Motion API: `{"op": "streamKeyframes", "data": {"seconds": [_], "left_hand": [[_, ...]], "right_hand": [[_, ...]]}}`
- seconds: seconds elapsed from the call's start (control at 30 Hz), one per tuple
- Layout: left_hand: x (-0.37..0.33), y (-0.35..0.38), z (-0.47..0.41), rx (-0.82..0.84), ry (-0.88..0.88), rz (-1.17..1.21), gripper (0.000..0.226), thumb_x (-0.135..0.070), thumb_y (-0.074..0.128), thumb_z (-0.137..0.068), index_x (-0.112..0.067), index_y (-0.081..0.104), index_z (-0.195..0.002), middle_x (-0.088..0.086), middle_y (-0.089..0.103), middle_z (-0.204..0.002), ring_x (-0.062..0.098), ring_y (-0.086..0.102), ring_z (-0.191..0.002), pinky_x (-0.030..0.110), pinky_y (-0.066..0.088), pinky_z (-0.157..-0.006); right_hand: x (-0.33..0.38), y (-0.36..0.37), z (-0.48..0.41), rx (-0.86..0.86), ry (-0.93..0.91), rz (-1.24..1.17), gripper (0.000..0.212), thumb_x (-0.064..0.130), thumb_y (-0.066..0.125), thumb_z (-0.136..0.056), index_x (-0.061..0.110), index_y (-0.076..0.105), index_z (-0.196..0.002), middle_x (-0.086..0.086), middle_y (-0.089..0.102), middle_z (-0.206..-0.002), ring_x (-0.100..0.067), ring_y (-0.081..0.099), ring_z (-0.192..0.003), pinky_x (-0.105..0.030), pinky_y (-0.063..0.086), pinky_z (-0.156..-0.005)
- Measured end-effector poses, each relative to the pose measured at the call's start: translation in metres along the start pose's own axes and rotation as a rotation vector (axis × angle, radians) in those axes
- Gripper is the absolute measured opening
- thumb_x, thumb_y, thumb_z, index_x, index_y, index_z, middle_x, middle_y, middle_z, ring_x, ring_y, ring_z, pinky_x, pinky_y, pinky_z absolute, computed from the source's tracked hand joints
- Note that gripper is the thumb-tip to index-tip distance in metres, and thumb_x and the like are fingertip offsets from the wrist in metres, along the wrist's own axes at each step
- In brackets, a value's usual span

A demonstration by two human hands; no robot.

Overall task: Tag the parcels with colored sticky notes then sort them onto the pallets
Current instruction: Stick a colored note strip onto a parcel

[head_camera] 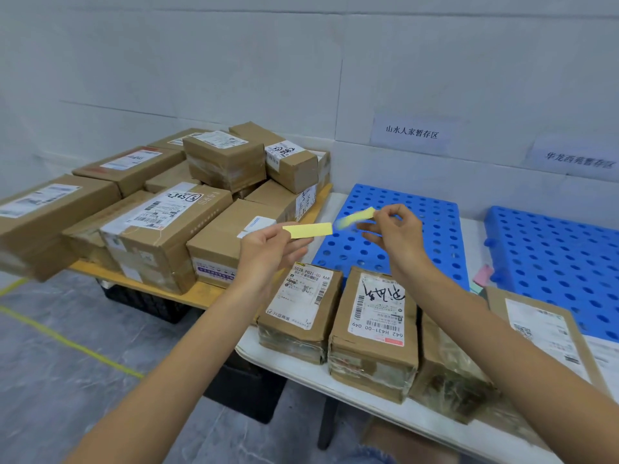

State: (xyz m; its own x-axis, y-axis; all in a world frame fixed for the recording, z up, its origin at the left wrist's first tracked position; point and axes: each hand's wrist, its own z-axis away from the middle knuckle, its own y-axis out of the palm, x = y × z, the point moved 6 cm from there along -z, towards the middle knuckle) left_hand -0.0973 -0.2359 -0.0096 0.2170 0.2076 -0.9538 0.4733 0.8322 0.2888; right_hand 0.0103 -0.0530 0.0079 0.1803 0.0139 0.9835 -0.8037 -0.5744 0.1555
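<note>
Left hand pinches the yellow pad by its end. Right hand pinches one note (flimsy, likely curls; hold a corner) above parcels at the tabletop's near edge.

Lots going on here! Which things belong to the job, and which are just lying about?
Job: left hand holding yellow note pad; right hand pinching peeled note; parcels on the white table; stacked parcels on the board; blue pallets; pink notes.
Lying about: black crate under the board; yellow floor tape.
</note>
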Motion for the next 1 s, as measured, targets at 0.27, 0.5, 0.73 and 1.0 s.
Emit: {"op": "streamKeyframes", "data": {"seconds": [0.27,0.5,0.73,1.0], "left_hand": [[-0.017,-0.024,-0.005,-0.119,0.076,0.001,0.023,-0.003,0.043,-0.099,-0.01,0.063,-0.106,0.007,0.073,-0.095,0.01,0.073,-0.083,0.016,0.056,-0.062],[-0.005,-0.023,-0.013,-0.105,0.097,0.026,0.026,0.001,0.04,-0.098,-0.007,0.062,-0.107,0.012,0.071,-0.103,0.015,0.072,-0.09,0.02,0.058,-0.07],[0.009,-0.026,-0.021,-0.095,0.073,0.024,0.027,0.002,0.04,-0.097,0.0,0.062,-0.112,0.016,0.069,-0.108,0.015,0.072,-0.09,0.018,0.056,-0.066],[0.035,-0.018,-0.027,-0.074,0.041,0.002,0.027,0.003,0.039,-0.097,-0.001,0.062,-0.11,0.01,0.071,-0.101,0.015,0.072,-0.09,0.019,0.056,-0.067]], "right_hand": [[-0.001,0.023,0.012,0.265,-0.409,0.531,0.011,0.018,0.067,-0.088,0.021,0.061,-0.079,0.004,0.06,-0.08,-0.009,0.051,-0.073,-0.02,0.043,-0.067],[-0.038,0.071,0.051,0.852,-0.743,0.833,0.006,0.012,0.068,-0.086,0.013,0.063,-0.082,0.004,0.064,-0.079,-0.008,0.055,-0.074,-0.028,0.048,-0.072],[-0.055,0.073,0.058,1.067,-0.689,0.954,0.008,0.017,0.065,-0.089,0.017,0.061,-0.083,0.009,0.062,-0.081,-0.007,0.056,-0.077,-0.028,0.048,-0.07],[-0.062,0.067,0.053,1.127,-0.665,0.987,0.005,0.026,0.064,-0.09,0.023,0.068,-0.093,0.013,0.062,-0.1,0.0,0.055,-0.095,-0.023,0.048,-0.08]]}}
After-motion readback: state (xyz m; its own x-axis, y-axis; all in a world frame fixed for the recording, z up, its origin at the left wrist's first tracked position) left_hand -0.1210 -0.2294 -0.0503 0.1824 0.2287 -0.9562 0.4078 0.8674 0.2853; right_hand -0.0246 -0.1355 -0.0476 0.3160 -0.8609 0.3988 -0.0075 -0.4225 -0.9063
